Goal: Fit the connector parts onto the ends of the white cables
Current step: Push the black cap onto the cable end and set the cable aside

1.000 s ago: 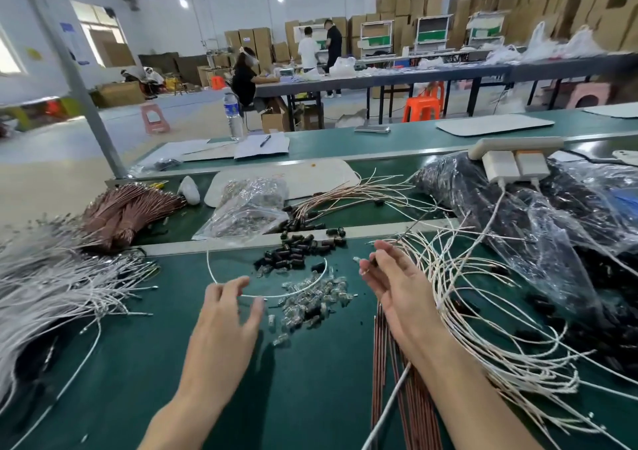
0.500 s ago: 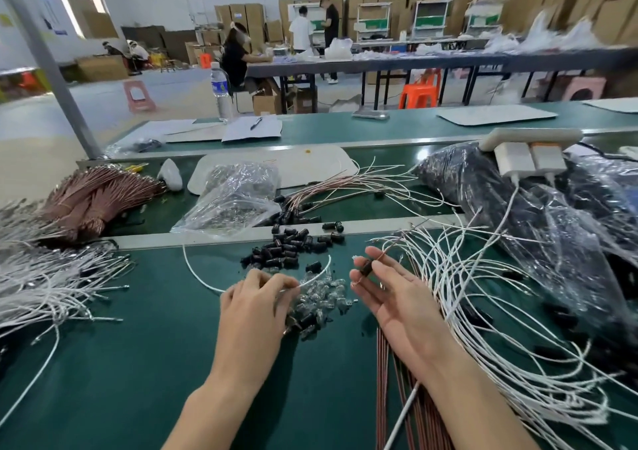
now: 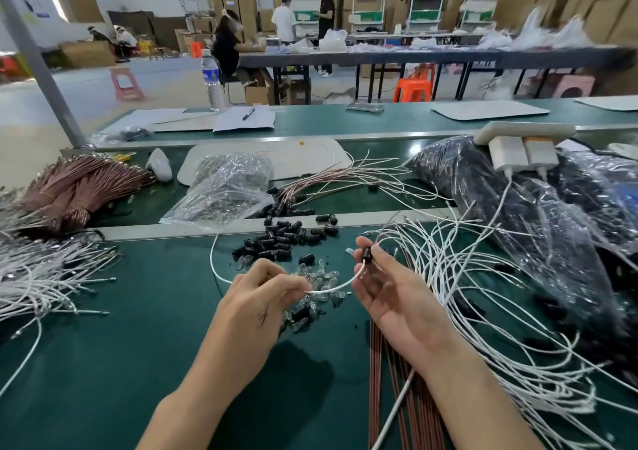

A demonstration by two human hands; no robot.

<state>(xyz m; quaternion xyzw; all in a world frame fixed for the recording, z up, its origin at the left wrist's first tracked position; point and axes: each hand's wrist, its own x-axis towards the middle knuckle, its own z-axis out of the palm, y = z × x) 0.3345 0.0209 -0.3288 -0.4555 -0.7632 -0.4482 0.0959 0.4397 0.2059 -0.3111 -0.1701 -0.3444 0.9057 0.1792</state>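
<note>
L hand (image 3: 262,297) pinches a white cable (image 3: 340,284); R hand (image 3: 390,294) pinches a black connector part (image 3: 366,254) threaded on its end, above the counter (image 3: 103,363). Loose cables (image 3: 483,277) at right look unfitted, tho too blurred to be sure. Plenty of spare black parts (image 3: 279,239) left.

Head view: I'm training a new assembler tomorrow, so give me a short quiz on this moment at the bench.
1. What does the left hand pinch?
2. What does the right hand hold at its fingertips? A) a screwdriver B) a black connector part C) a roll of tape
3. True or false: the pile of black parts lies nearer the person than the pile of clear parts.
Key: 1 the white cable; 2 B; 3 false, the clear parts lie nearer.
</note>
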